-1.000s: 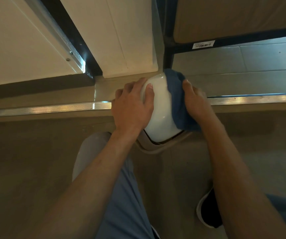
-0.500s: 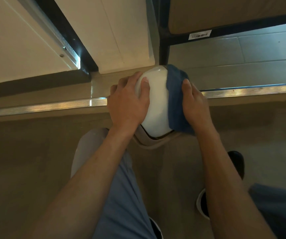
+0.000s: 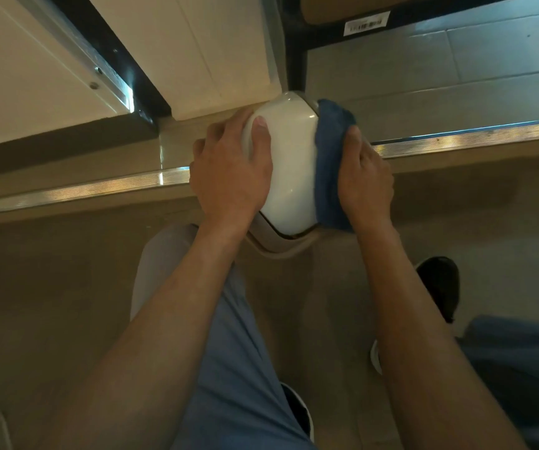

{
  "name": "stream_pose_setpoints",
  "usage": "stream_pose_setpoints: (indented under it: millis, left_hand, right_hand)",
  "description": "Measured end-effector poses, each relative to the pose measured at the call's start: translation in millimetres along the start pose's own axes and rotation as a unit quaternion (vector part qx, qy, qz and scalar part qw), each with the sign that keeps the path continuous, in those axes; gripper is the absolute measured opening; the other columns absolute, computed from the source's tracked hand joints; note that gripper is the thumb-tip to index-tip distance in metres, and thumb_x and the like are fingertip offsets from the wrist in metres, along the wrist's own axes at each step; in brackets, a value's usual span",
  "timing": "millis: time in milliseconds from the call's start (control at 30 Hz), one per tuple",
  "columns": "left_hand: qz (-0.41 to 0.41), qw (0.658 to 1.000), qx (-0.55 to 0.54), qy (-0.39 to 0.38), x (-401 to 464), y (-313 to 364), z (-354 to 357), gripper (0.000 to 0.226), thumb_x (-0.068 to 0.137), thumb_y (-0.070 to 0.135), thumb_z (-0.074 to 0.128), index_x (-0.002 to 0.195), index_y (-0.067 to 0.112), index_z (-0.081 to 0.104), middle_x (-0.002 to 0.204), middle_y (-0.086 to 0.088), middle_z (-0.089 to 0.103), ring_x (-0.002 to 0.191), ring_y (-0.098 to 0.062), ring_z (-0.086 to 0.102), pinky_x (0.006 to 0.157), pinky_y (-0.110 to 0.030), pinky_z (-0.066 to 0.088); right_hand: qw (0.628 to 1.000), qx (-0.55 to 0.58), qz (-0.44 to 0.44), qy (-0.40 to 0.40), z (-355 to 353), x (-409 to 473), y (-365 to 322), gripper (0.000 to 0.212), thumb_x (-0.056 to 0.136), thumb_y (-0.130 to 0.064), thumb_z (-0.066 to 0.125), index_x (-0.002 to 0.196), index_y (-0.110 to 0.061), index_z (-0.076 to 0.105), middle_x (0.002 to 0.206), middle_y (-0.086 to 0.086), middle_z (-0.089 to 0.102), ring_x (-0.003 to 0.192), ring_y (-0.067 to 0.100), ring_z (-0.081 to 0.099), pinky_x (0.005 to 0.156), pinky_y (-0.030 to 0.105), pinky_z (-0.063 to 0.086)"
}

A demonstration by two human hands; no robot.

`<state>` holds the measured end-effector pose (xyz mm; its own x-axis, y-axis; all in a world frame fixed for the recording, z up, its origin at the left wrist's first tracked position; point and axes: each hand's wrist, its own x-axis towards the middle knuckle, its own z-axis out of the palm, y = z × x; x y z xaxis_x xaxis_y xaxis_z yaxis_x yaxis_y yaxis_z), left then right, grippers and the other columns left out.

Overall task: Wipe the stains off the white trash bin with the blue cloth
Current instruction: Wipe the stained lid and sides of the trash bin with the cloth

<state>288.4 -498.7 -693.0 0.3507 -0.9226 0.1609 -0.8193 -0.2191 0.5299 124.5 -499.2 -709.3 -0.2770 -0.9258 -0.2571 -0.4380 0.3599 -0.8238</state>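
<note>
The white trash bin (image 3: 289, 164) stands on the floor in front of me, seen from above, its glossy rounded top facing the camera. My left hand (image 3: 229, 177) grips the bin's left side, thumb lying on the white top. My right hand (image 3: 364, 180) presses the folded blue cloth (image 3: 328, 157) flat against the bin's right side. The cloth covers that side from the far top corner down to the near edge. The bin's lower body is hidden under its top and my hands.
A white cabinet door (image 3: 196, 50) hangs just behind the bin. A metal floor strip (image 3: 456, 138) runs across under it, with grey tiles (image 3: 440, 60) beyond. My knees and a black shoe (image 3: 440, 284) are close below the bin.
The view has shifted slightly. My right hand and the cloth have slid a little along the bin's right side. The left hand keeps the same grip.
</note>
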Motion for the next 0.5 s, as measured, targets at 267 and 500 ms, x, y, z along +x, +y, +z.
stream_pose_setpoints:
  millis: [267,500]
  left_hand:
    - [-0.003,1.000,0.004,0.005,1,-1,2,0.048,0.103,0.058,0.034,0.139,0.038,0.058,0.135,0.007,0.061,0.123,-0.018,0.053,0.090,-0.024,0.034]
    - [0.009,1.000,0.017,0.010,4,-5,2,0.047,0.102,0.059,0.034,0.137,0.039,0.059,0.132,0.007,0.063,0.122,-0.016,0.054,0.088,-0.022,0.032]
  right_hand:
    - [0.990,-0.001,0.032,-0.139,-17,43,-8,0.050,0.106,-0.047,0.033,0.123,-0.015,0.068,0.128,0.011,0.065,0.118,0.024,0.059,0.095,0.034,0.043]
    - [0.976,0.202,0.074,-0.023,0,-6,42,0.042,0.101,-0.049,0.040,0.113,-0.019,0.067,0.107,0.003,0.070,0.107,0.017,0.066,0.101,0.047,0.051]
